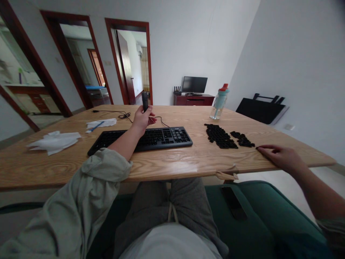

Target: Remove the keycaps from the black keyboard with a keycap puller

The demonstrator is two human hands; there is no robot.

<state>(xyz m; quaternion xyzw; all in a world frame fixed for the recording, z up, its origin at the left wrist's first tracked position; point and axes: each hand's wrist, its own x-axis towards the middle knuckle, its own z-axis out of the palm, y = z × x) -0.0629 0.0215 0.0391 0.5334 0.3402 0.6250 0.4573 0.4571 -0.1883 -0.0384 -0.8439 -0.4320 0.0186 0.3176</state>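
Note:
My left hand (pixel 142 118) is raised over the black keyboard (pixel 164 138), its fingers closed around a black stick-like handle (pixel 145 102) that points up. The handle's lower end is hidden, so its kind cannot be made out. On the keyboard, keys show at the right, while my forearm covers part of the middle. My right hand (pixel 281 156) rests at the table's right side, fingertips pinched on a small black keycap (pixel 257 148). Just left of it lie a small group of black keycaps (pixel 243 139) and a larger block of keycaps (pixel 219 136).
A clear bottle with a red lid (pixel 219 102) stands behind the keycaps. Crumpled white tissue (pixel 55 141) and a blue-handled brush (pixel 95 126) on another tissue lie at left. A cable (pixel 124 115) runs behind the keyboard. A phone (pixel 234 203) lies on the green seat (pixel 266 212).

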